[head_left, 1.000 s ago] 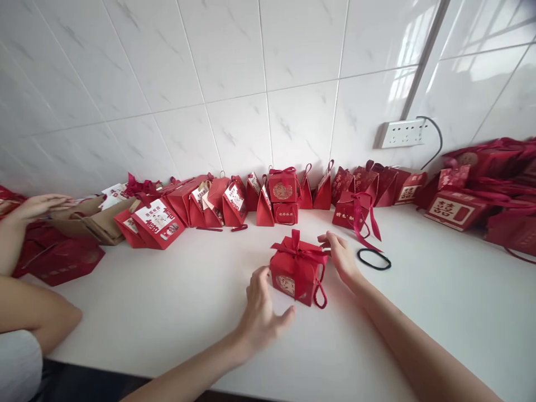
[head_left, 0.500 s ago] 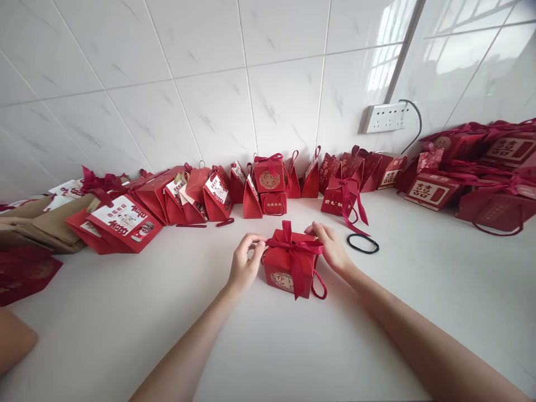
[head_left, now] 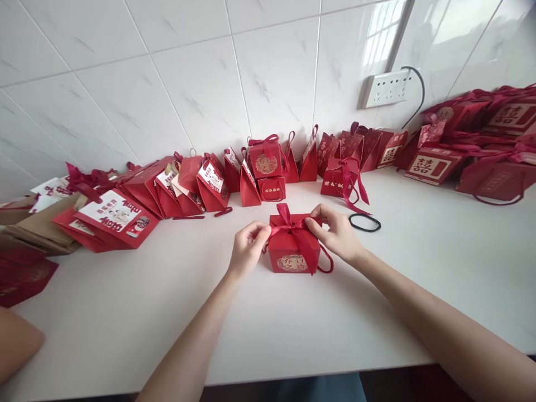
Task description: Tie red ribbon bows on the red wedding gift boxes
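A red gift box (head_left: pixel 278 254) with gold characters on its front stands upright on the white table in front of me. Across its top lies a dark red satin ribbon (head_left: pixel 305 245) tied in a bow, one tail hanging down the front. My left hand (head_left: pixel 248 245) pinches the bow's left loop between thumb and fingers. On the other side my right hand (head_left: pixel 335 230) closes its thumb and fingers on the right part of the bow. A twisted red cord handle (head_left: pixel 329 262) hangs at the box's right side.
Several red gift boxes (head_left: pixel 213 184) line the tiled wall. More boxes (head_left: pixel 435 163) are stacked at the right, near a wall socket (head_left: pixel 387 89). A black elastic band (head_left: pixel 365 223) lies right of my hand. At the left edge, someone's bare limb (head_left: pixel 17 343) shows.
Both hands have closed in on the bow from the box's sides, and the box has turned so its front faces me more squarely. The camera view has tilted downward.
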Motion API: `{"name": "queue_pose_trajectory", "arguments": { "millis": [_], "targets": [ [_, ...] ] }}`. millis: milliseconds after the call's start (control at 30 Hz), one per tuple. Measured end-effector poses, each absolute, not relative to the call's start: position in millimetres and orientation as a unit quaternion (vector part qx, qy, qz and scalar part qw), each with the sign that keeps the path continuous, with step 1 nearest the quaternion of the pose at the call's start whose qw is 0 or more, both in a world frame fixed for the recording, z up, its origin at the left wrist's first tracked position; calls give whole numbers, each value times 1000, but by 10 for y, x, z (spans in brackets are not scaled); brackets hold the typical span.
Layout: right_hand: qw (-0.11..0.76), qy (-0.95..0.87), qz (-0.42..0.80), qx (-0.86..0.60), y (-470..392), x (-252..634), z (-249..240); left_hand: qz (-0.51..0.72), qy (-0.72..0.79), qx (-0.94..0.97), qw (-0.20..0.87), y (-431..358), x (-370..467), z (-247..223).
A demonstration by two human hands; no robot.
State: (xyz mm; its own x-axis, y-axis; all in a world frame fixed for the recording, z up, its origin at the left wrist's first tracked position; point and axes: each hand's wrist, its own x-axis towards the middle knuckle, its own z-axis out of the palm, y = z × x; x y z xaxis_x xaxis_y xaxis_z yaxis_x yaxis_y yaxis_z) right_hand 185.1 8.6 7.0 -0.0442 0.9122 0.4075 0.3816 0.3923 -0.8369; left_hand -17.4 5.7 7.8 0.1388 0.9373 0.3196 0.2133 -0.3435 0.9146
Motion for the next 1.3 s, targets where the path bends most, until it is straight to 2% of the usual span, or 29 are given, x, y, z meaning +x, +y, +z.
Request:
{"name": "queue_pose_trajectory", "arguments": {
  "millis": [100, 267, 467, 600, 700, 867, 967, 1033, 1167, 1300],
  "targets": [
    [496, -618, 357, -494, 126, 1843, 57, 498, 417, 640, 411, 70, -186, 86],
    [499, -570, 469, -454, 161, 1869, 55, 436, 396, 624, 513, 90, -220, 108],
    [506, -527, 526, -435, 189, 1867, 50, 426, 389, 593, 562, 50, -228, 148],
    [464, -532, 543, -455, 187, 1930, 132, 404, 371, 577, 606, 39, -262, 209],
    [359, -563, 561, -489, 140, 2102, 279, 347, 358, 558, 664, 25, -319, 287],
    [65, -662, 602, -441, 37, 2394, 480, 236, 329, 567, 718, -15, -444, 408],
    [-8, -668, 624, -405, 22, 2383, 479, 153, 334, 608, 704, 0, -512, 440],
    [-11, -667, 629, -399, 30, 2322, 450, 170, 372, 611, 678, 40, -538, 431],
    [22, -663, 637, -393, 45, 2238, 403, 298, 523, 541, 587, 134, -501, 344],
    [89, -655, 646, -381, 46, 2223, 384, 218, 561, 531, 596, 144, -403, 271]
  ]
}}
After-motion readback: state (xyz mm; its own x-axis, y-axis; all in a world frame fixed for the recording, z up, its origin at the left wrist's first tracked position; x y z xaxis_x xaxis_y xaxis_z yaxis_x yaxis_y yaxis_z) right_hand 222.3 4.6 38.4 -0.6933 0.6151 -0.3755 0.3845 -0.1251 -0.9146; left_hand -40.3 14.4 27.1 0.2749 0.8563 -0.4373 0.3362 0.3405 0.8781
